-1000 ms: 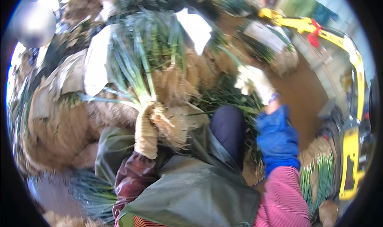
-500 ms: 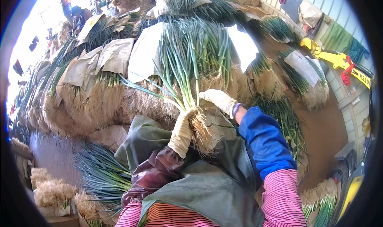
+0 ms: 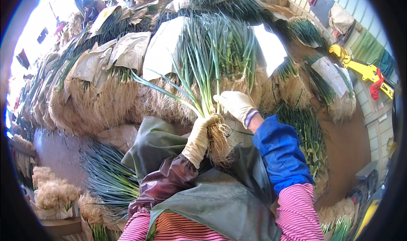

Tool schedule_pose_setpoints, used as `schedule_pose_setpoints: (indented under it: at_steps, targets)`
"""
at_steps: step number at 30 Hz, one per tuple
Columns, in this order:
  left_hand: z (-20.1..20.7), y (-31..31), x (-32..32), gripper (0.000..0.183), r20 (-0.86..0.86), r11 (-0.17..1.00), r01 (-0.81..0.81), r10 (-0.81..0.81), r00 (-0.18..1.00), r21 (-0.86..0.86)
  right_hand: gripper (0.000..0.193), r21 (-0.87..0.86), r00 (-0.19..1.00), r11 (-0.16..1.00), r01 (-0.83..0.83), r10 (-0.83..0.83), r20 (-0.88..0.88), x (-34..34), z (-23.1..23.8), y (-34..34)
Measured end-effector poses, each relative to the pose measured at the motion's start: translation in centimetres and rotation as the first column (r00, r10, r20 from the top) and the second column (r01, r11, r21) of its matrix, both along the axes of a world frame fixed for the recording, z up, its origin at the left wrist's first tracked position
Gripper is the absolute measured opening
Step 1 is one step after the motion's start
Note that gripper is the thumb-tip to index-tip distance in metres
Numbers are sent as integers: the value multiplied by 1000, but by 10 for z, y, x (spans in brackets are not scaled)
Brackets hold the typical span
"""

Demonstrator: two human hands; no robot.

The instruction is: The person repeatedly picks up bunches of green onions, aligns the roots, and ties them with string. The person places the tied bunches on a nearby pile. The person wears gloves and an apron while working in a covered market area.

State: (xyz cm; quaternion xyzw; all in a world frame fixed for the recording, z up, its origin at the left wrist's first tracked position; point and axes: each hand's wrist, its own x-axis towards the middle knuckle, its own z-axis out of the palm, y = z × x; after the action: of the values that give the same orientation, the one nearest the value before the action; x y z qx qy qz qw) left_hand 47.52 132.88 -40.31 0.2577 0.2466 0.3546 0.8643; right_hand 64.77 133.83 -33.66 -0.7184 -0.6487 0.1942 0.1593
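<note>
My left hand (image 3: 200, 138), in a cream glove, is closed round the lower stems of a small bunch of green onions (image 3: 205, 82). Their tangled tan roots (image 3: 219, 143) hang beside that hand, and the long leaves fan upward and to the left. My right hand (image 3: 238, 105), gloved too, pinches one upright green onion stalk at the right side of the same bunch with thumb and forefinger. Just behind lies a large heap of green onions (image 3: 237, 46), roots toward me, flanked by white sheets. A dark green apron (image 3: 216, 198) covers my lap.
Paper-wrapped green onion bundles (image 3: 97, 101) line the left and far side. More loose green onions (image 3: 111, 175) lie by my left knee, others (image 3: 303, 128) beyond my right arm. At right are a brown floor (image 3: 343, 143), a yellow metal arm (image 3: 360, 65) and hanging cloths (image 3: 324, 8).
The view has shifted slightly, so the surroundings sit a little farther right and higher. Both hands keep nearly the same hold on the green onions.
</note>
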Motion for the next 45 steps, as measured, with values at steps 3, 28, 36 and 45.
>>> schedule_pose_setpoints:
  at_steps: [3,28,36,45]
  targets:
    - [3,-3,7,25,-70,999,-27,30,997,43,33,74,999,996,-54,54,9,-5,-1,-9]
    - [3,4,-1,31,34,984,-7,14,999,-178,32,-36,924,926,-375,369,-101,9,-2,-31]
    - [15,5,1,37,134,962,-10,49,990,-272,22,-50,853,878,-477,475,215,-11,-5,-44]
    - [28,-4,-7,48,224,969,196,-159,962,-153,18,377,930,875,303,-185,-317,57,16,1]
